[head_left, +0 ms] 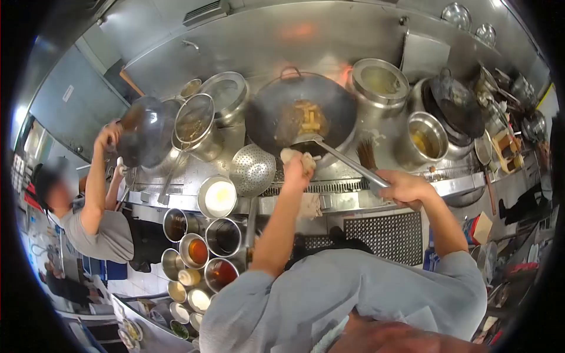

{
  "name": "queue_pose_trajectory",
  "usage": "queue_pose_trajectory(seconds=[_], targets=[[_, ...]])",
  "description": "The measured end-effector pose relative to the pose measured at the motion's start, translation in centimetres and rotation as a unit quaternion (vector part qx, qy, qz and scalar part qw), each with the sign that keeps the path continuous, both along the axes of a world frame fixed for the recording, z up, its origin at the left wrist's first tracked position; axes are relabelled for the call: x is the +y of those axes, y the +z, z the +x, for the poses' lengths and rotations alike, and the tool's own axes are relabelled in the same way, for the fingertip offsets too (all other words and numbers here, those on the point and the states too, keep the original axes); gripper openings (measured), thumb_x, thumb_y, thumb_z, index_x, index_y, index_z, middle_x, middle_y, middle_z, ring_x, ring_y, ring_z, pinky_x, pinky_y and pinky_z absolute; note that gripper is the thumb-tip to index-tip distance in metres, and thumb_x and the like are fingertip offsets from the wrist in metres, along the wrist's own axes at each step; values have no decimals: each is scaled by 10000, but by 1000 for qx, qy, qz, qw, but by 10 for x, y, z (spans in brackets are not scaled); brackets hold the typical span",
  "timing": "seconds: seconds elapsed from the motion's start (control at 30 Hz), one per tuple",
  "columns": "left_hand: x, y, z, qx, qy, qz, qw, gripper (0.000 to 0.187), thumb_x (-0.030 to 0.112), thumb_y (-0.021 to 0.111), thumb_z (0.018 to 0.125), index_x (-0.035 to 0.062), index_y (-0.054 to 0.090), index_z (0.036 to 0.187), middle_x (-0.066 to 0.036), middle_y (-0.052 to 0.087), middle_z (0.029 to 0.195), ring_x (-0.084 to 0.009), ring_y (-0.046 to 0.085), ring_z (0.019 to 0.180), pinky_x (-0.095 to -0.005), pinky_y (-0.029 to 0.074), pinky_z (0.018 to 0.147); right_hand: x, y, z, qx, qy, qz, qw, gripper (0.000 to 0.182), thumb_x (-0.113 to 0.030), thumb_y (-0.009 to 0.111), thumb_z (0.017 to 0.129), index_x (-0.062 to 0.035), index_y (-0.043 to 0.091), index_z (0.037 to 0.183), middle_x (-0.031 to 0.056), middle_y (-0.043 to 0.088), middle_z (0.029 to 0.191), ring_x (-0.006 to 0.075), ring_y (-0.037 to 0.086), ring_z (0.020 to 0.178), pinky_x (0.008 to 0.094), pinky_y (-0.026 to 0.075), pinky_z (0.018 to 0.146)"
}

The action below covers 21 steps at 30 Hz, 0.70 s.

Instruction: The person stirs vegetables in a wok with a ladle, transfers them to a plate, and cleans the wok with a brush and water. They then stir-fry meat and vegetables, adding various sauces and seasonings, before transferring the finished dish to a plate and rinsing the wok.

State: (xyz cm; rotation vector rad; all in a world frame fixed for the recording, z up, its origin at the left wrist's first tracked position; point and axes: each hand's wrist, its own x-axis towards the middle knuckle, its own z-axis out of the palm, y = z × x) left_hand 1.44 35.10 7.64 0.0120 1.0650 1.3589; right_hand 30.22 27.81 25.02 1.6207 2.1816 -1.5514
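Note:
In the middle of the stove sits a large dark wok [265,112] with golden-brown food pieces [310,117] and some brown liquid in it. At the wok's near edge, my left hand [299,166] is closed on a pale folded cloth [288,155], pressed against the rim. My right hand [406,187] is wrapped around the handle end of a long metal ladle [347,160]. The ladle's bowl lies inside the wok, close to the food and just above my left hand. What the bowl contains is hard to make out.
A perforated strainer [253,170] lies left of the wok, near several pots of sauces. A lidded pot [379,82], a bamboo brush [366,154] and a pot of yellow liquid [426,136] stand right. A co-worker [100,229] handles another wok [144,129] at left.

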Motion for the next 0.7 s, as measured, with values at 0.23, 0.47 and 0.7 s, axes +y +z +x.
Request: queue_pose_trajectory(seconds=[0.23, 0.47, 0.7], targets=[[-9, -31, 3, 67, 19, 64, 995, 83, 196, 513, 911, 133, 535, 961, -45, 580, 809, -171, 570, 711, -285, 449, 501, 43, -38, -63, -85, 6, 78, 993, 444, -191, 561, 836, 29, 468, 1210, 162, 631, 788, 253, 622, 617, 386, 491, 592], [-48, -29, -8, 4, -27, 29, 999, 109, 135, 516, 889, 123, 513, 998, -52, 535, 797, -180, 563, 678, -317, 475, 499, 25, -5, -56, -22, -35, 75, 996, 523, -165, 578, 844, -20, 431, 1324, 109, 591, 759, 182, 573, 560, 324, 473, 534], [0, 12, -17, -19, -22, 22, 999, 75, 177, 474, 921, 128, 529, 907, -34, 573, 806, -182, 546, 646, -283, 468, 504, 36, -3, -45, 0, 0, -2, 1000, 512, -145, 581, 817, 7, 460, 1291, 57, 551, 664, 133, 518, 480, 293, 432, 453]])
